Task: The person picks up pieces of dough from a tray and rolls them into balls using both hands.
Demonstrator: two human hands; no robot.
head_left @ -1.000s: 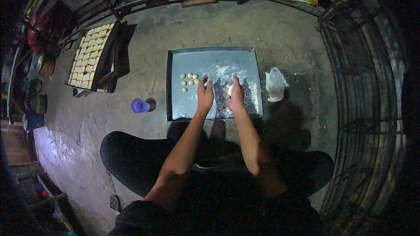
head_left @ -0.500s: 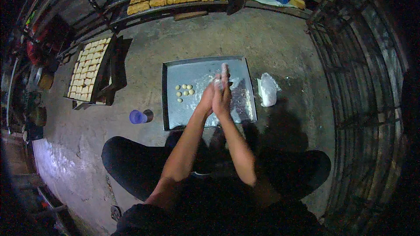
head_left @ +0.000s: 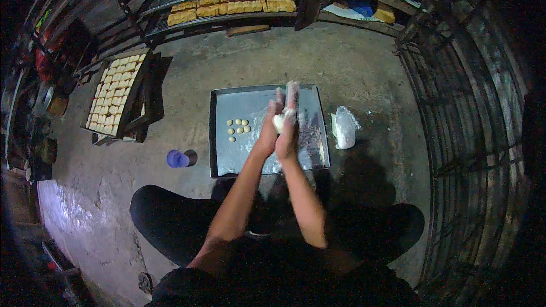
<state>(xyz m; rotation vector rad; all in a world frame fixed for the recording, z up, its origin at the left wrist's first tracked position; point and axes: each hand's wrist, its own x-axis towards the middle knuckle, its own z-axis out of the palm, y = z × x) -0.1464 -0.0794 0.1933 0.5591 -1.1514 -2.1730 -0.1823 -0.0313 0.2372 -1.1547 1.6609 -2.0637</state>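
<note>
A white lump of dough (head_left: 278, 123) sits between my two palms above a metal baking tray (head_left: 227, 99) on the floor. My left hand (head_left: 267, 129) presses against it from the left, and my right hand (head_left: 289, 132) from the right. Flour coats the fingers, which stretch away from me and look slightly blurred. Flour is also smeared over the tray beneath my hands. Several small round dough balls (head_left: 239, 129) rest together on the left part of the tray.
A plastic bag of white powder (head_left: 344, 129) lies right of the tray. On the left stand a purple cup (head_left: 178, 158) and a tilted tray of pale dough pieces (head_left: 116, 94). Baked bread (head_left: 230, 8) fills shelves at the back; a dark rack (head_left: 466, 136) borders the right.
My palms have parted slightly, and the dough lump between them now shows. The view has shifted, so the tray appears a little lower.
</note>
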